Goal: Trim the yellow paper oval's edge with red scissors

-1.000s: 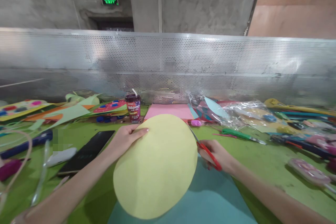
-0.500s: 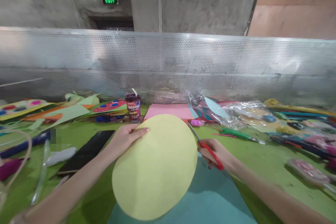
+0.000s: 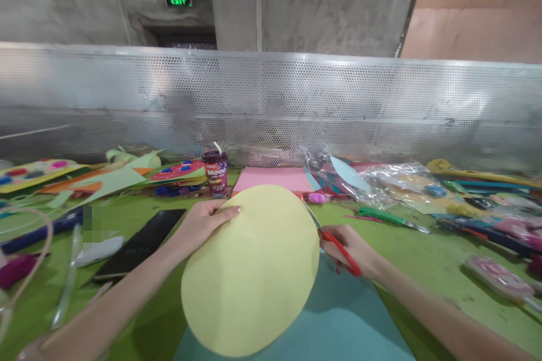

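A large pale yellow paper oval [image 3: 252, 271] is held up by my left hand [image 3: 207, 225], its thumb on the front at the upper left edge and the fingers behind. In my right hand [image 3: 349, 245] is a pair of red-handled scissors [image 3: 345, 254], gripped by the handles. The blades point up and left along the oval's right edge; whether they touch the paper I cannot tell. Under the oval lies a blue sheet of paper [image 3: 347, 316] on the green table. Part of the left hand's fingers is hidden behind the oval.
A purple drink cup [image 3: 215, 174] with a straw stands behind my left hand. Left lies a black phone [image 3: 141, 242]; right, a green-handled cutter [image 3: 387, 216]. Pink paper [image 3: 271, 179], plastic wrapping [image 3: 389, 177] and coloured craft pieces line the back, before a perforated metal panel [image 3: 271, 90].
Almost everything stays as it was. The view has shifted very slightly, and both hands keep their holds on the oval and the scissors.
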The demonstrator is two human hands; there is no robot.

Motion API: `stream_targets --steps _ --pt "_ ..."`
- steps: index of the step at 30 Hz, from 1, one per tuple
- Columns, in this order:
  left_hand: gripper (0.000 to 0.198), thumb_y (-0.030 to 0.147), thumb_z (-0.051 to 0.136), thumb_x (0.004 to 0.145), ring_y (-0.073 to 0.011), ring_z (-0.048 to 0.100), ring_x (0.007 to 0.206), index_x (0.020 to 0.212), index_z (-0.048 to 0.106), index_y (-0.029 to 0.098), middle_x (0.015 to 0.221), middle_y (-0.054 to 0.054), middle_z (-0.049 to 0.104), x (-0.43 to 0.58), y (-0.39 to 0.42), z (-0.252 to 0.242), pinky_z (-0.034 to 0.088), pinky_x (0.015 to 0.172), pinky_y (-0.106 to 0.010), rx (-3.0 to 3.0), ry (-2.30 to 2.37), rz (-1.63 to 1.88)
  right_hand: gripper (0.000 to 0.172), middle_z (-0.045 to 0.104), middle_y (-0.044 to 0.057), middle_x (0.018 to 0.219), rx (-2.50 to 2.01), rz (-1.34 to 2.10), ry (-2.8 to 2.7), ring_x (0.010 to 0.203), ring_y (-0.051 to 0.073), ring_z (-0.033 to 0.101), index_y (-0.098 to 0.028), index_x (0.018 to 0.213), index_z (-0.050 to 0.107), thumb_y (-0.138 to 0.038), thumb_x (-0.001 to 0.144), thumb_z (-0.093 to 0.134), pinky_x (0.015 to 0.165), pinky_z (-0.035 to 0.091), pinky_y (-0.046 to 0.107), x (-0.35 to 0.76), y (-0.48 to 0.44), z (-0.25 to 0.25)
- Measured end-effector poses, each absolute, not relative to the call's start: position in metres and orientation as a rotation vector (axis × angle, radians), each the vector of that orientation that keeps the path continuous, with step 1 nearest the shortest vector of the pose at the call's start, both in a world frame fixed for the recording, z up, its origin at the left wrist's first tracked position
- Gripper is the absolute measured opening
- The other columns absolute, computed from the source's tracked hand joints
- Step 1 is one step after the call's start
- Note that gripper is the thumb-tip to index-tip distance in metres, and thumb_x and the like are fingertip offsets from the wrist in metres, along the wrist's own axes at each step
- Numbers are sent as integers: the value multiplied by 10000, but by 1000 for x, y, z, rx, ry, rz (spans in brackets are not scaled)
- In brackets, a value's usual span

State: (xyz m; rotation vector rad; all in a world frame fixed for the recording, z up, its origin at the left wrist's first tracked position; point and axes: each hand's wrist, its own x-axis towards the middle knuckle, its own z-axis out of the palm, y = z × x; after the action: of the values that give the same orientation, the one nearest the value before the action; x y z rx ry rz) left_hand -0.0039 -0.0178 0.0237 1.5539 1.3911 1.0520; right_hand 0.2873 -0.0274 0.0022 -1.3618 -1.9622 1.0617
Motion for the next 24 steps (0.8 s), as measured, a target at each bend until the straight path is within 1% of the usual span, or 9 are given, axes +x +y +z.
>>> stream_targets --steps 6,10,14,17,20,24 --pt "344 471 573 650 -173 594 535 795 642 167 643 -17 672 -3 -18 25 420 479 -229 1549 1393 1041 206 404 -52 486 -1390 1029 -1981 367 72 450 -135 674 509 -317 717 423 369 415 191 284 -30 5" --pt "340 468 578 647 -170 595 534 797 645 170 648 -15 675 -3 -18 25 424 477 -224 1540 1388 1043 177 385 -60 469 -1434 984 -1968 350 68 449 -144 632 489 -303 692 441 345 394 172 284 -30 6" --pt "331 463 586 642 -162 591 523 792 646 174 635 -6 672 -3 -19 26 422 466 -215 1521 1392 1041 175 383 -67 433 -1463 1001 -1910 334 72 438 -155 612 456 -313 687 444 337 393 179 284 -29 6" --pt "323 460 586 644 -156 587 514 783 646 174 621 -5 669 -2 -19 26 419 459 -209 1520 1385 1040 185 387 -66 413 -1430 1032 -1911 341 73 436 -154 615 459 -317 699 434 356 396 182 283 -30 8" --pt "301 446 588 647 -149 583 508 770 645 177 623 -5 669 -1 -20 27 419 458 -206 1514 1377 1039 181 406 -59 454 -1381 1064 -1933 367 66 435 -144 637 483 -312 696 447 381 405 183 283 -31 8" --pt "282 436 590 645 -148 577 495 746 642 178 612 -4 662 -1 -20 27 416 452 -208 1507 1365 1020 188 399 -59 474 -1368 1061 -1928 372 66 428 -144 652 487 -321 706 452 376 395 187 284 -29 5"
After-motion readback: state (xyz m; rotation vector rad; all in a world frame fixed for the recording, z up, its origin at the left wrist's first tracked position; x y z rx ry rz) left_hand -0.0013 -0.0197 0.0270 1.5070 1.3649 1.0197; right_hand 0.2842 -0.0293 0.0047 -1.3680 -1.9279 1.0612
